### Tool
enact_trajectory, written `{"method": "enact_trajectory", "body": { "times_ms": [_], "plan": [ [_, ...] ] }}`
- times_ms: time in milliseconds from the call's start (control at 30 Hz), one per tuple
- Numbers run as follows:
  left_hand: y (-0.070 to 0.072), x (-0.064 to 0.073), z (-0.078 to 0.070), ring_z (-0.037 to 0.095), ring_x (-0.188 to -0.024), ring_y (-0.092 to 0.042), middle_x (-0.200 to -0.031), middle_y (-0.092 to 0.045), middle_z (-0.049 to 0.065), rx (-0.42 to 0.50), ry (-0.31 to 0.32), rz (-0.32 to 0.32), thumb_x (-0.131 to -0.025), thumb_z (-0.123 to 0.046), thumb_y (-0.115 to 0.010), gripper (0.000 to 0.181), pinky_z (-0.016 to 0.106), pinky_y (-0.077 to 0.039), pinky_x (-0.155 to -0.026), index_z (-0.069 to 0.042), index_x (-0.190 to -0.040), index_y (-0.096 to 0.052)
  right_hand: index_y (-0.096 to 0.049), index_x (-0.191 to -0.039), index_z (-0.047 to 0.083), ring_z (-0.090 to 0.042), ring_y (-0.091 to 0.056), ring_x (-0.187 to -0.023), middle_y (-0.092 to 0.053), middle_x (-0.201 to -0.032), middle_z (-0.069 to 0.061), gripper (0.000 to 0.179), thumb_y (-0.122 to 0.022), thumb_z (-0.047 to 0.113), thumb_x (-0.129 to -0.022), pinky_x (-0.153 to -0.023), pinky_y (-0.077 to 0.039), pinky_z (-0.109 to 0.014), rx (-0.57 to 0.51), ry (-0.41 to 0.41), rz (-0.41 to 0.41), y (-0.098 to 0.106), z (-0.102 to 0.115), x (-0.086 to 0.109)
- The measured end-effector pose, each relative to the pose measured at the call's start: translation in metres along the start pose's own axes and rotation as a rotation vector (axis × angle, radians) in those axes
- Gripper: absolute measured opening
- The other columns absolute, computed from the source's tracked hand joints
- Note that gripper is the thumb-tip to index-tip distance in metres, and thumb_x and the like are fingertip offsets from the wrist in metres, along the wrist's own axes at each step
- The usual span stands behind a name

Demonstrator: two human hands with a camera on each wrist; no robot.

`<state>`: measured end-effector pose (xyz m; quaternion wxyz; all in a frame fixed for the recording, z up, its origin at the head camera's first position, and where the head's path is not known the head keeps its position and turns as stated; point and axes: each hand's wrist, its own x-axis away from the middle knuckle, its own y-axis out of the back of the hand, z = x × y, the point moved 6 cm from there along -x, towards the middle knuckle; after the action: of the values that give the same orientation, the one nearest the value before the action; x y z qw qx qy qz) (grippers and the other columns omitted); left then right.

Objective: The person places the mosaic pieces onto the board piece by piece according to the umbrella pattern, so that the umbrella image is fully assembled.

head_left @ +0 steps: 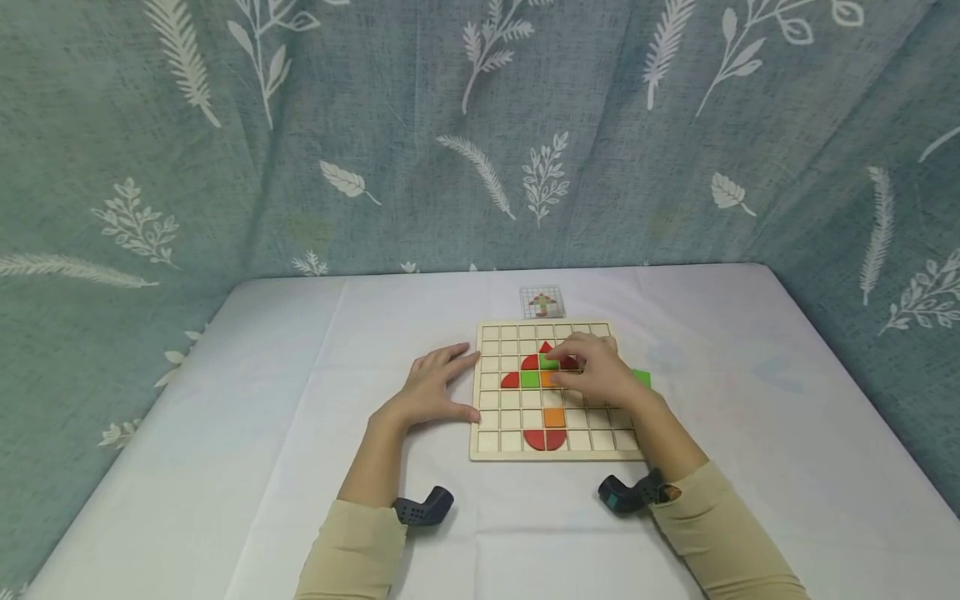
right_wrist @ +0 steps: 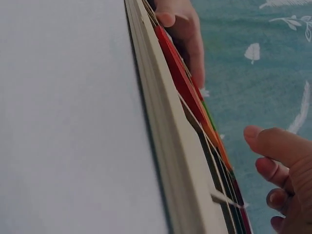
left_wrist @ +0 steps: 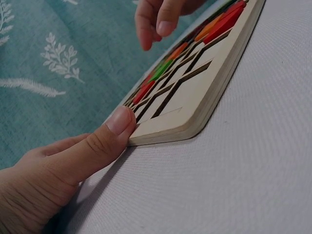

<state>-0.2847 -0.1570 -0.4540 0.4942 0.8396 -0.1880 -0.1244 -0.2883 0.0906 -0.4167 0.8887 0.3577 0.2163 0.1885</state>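
Note:
A wooden grid board (head_left: 490, 419) lies flat, with red, green and orange pieces set in its squares. My left hand (head_left: 432, 390) rests at its left side, fingers spread, the thumb on the frame near a corner. Over the upper middle of the board hovers my right hand (head_left: 600, 371), thumb and index finger apart, with no piece showing between them. Below these fingertips are a green square (head_left: 549, 363) and an orange square (head_left: 547, 379). A second orange square (head_left: 554, 417) sits lower, above two red quarter-rounds (head_left: 544, 439). The right hand hides part of the board's right side.
Behind the board lies a small pattern card (head_left: 542, 302) with a coloured figure on a grid. Green pieces (head_left: 641, 377) show just beyond the right forearm. A white cloth (head_left: 300, 400) covers the table, and a leaf-patterned curtain (head_left: 420, 150) hangs around it.

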Motion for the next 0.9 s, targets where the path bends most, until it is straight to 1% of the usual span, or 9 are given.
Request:
{"method": "enact_trajectory", "body": {
  "times_ms": [67,200,267,467,600,733,900],
  "plan": [
    [0.0,0.0,0.0,0.027,-0.142,-0.02,-0.154,-0.027,0.003,-0.003,0.004,0.004,-0.056,-0.068,-0.077,0.108,0.048,-0.015,-0.113,-0.023,-0.146,-0.038,-0.07,-0.105,0.008,-0.02,-0.05,-0.076,-0.064,-0.098,-0.006,0.027,-0.075,0.019,-0.081,-0.082,-0.018,-0.046,-0.012,-0.004,-0.005,0.003,-0.001,0.002],
    [0.003,0.0,0.0,0.027,-0.141,-0.02,-0.154,-0.027,0.003,-0.008,0.001,0.005,-0.056,-0.067,-0.077,0.108,0.048,-0.016,-0.112,-0.023,-0.146,-0.038,-0.07,-0.102,0.008,-0.024,-0.055,-0.087,-0.064,-0.099,-0.006,0.023,-0.074,0.017,-0.082,-0.085,-0.019,-0.046,-0.012,-0.008,-0.025,0.011,-0.003,0.006],
    [0.005,0.0,0.0,0.028,-0.141,-0.021,-0.154,-0.027,0.004,-0.005,-0.003,-0.003,-0.056,-0.066,-0.078,0.107,0.048,-0.016,-0.112,-0.022,-0.146,-0.039,-0.07,-0.102,0.008,-0.025,-0.056,-0.091,-0.064,-0.098,-0.006,0.022,-0.074,0.017,-0.082,-0.085,-0.02,-0.046,-0.002,-0.018,-0.036,0.015,-0.006,0.008],
    [0.005,0.0,0.0,0.028,-0.141,-0.021,-0.154,-0.027,0.004,-0.002,-0.006,0.003,-0.057,-0.063,-0.079,0.106,0.048,-0.016,-0.112,-0.022,-0.146,-0.039,-0.069,-0.105,0.008,-0.026,-0.055,-0.096,-0.064,-0.1,-0.007,0.026,-0.073,0.019,-0.082,-0.088,-0.022,-0.046,0.008,-0.103,-0.036,0.027,-0.02,0.017],
    [0.003,0.0,0.001,0.028,-0.141,-0.021,-0.154,-0.027,0.005,0.001,-0.013,0.0,-0.058,-0.062,-0.08,0.105,0.048,-0.016,-0.112,-0.021,-0.146,-0.039,-0.069,-0.106,0.008,-0.026,-0.054,-0.098,-0.064,-0.101,-0.007,0.026,-0.073,0.019,-0.082,-0.086,-0.022,-0.044,0.028,-0.147,-0.037,0.034,-0.028,0.023],
    [0.002,0.0,0.0,0.028,-0.141,-0.022,-0.154,-0.028,0.005,0.001,-0.014,-0.003,-0.057,-0.063,-0.079,0.106,0.048,-0.017,-0.112,-0.021,-0.146,-0.039,-0.069,-0.105,0.007,-0.026,-0.054,-0.094,-0.063,-0.1,-0.008,0.026,-0.073,0.018,-0.082,-0.083,-0.022,-0.042,0.042,-0.153,-0.05,0.042,-0.034,0.032],
    [0.0,0.001,-0.001,0.028,-0.141,-0.021,-0.154,-0.027,0.004,0.001,-0.008,0.0,-0.057,-0.066,-0.078,0.107,0.049,-0.016,-0.112,-0.022,-0.146,-0.039,-0.069,-0.102,0.005,-0.024,-0.054,-0.085,-0.064,-0.096,-0.009,0.026,-0.075,0.016,-0.08,-0.079,-0.021,-0.039,0.054,-0.125,-0.083,0.053,-0.04,0.044]
  ]
}}
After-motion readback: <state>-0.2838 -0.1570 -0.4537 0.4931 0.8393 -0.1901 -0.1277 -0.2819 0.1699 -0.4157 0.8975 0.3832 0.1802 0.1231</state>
